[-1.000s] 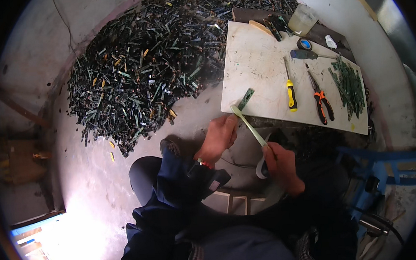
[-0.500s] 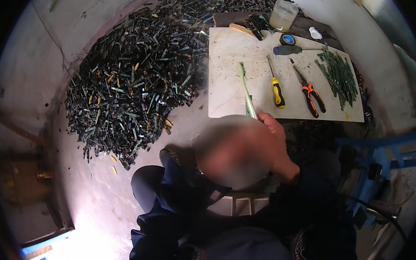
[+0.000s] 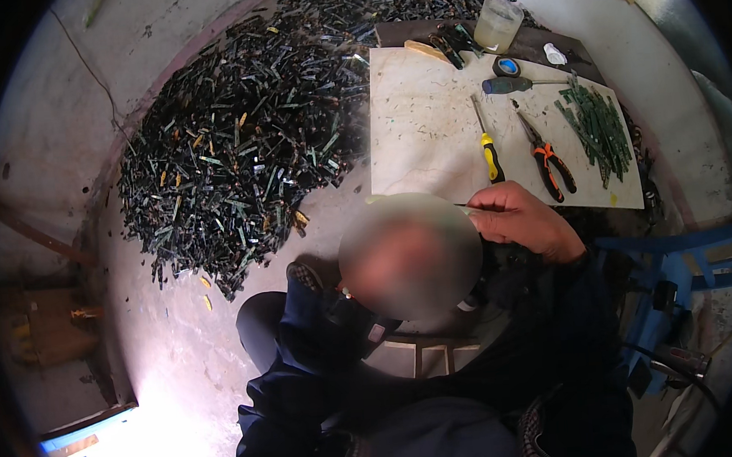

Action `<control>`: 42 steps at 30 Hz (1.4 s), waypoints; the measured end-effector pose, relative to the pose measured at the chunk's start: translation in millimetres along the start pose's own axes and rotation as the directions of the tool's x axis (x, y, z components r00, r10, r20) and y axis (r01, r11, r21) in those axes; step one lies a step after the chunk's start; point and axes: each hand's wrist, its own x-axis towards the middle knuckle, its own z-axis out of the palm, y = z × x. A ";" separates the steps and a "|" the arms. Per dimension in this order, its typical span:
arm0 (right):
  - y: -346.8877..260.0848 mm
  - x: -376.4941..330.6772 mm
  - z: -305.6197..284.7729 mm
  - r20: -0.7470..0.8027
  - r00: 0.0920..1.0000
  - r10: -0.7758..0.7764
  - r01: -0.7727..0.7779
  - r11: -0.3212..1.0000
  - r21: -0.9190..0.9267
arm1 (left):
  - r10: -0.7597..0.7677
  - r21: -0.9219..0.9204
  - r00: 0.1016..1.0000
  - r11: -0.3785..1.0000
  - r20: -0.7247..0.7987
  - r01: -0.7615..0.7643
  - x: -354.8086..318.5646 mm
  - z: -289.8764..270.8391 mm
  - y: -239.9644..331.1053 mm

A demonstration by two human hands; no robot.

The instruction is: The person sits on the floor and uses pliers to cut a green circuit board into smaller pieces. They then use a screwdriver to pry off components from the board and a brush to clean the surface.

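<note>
My right hand (image 3: 523, 221) is closed around the end of a pale green toothbrush. The toothbrush (image 3: 373, 200) now lies nearly level; its tip shows at the left of a round blurred patch, which hides its middle. My left hand (image 3: 385, 265) is only a reddish smear inside that patch, so its fingers and anything in them cannot be made out. Beyond the hands is a pale board (image 3: 428, 141). On it lie a yellow-and-black screwdriver (image 3: 490, 155), orange-and-black long-nose pliers (image 3: 546, 157) and a bunch of narrow green strips (image 3: 599, 130).
A wide heap of dark strips (image 3: 228, 170) covers the floor at left. Farther back on the board are a dark-handled screwdriver (image 3: 508, 85) and a tape roll (image 3: 506, 67). Behind stands a cloudy plastic tub (image 3: 499, 26). A blue frame (image 3: 677, 243) stands at right.
The toothbrush has swung from pointing away over the board to lying nearly level, its tip to the left. My right hand has turned and moved right and up. The tools lie still.
</note>
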 end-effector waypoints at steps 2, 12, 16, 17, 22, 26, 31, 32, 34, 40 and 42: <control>8.7 5.5 0.6 0.051 0.999 0.012 -0.010 0.999 -0.041 | 0.013 0.038 1.000 0.999 -0.014 -0.012 1.3 5.5 -2.7; 28.1 23.9 20.3 -0.654 0.595 -0.468 0.201 0.874 -0.443 | 0.045 -0.045 0.953 0.997 -0.299 -0.062 3.0 -7.7 -3.1; 65.8 12.6 27.8 -0.661 0.601 -0.449 0.236 0.890 -0.389 | 0.056 -0.060 0.918 0.994 -0.394 -0.086 15.3 -17.9 -10.4; 69.2 9.2 37.5 -0.650 0.625 -0.431 0.238 0.899 -0.367 | 0.067 -0.042 0.911 0.995 -0.407 -0.092 15.7 -17.2 -13.0; 98.1 -11.1 53.0 -0.572 0.763 -0.300 0.118 0.935 -0.334 | 0.101 0.028 0.878 0.995 -0.468 -0.100 13.0 -19.1 -16.1; 108.8 -5.5 55.3 -0.539 0.730 -0.420 0.131 0.860 -0.493 | 0.150 0.107 0.867 0.988 -0.475 -0.112 16.5 -19.2 -19.2; 93.7 0.1 39.4 -0.681 0.645 -0.346 0.133 0.929 -0.346 | 0.156 0.110 0.856 0.987 -0.493 -0.116 18.1 -18.7 -19.6; 89.2 -2.1 39.4 -0.677 0.653 -0.340 0.131 0.931 -0.340 | 0.159 0.097 0.860 0.987 -0.485 -0.127 16.2 -17.3 -18.1; 95.6 3.9 52.8 -0.618 0.685 -0.384 0.160 0.908 -0.387 | 0.149 0.084 0.866 0.989 -0.477 -0.124 14.6 -16.8 -17.1; 85.7 10.0 60.1 -0.625 0.663 -0.413 0.126 0.884 -0.451 | 0.101 0.040 0.888 0.995 -0.448 -0.093 17.4 -19.1 -17.3; 89.7 7.4 64.4 -0.603 0.673 -0.428 0.111 0.864 -0.490 | 0.091 0.022 0.888 0.996 -0.451 -0.091 16.7 -16.7 -14.0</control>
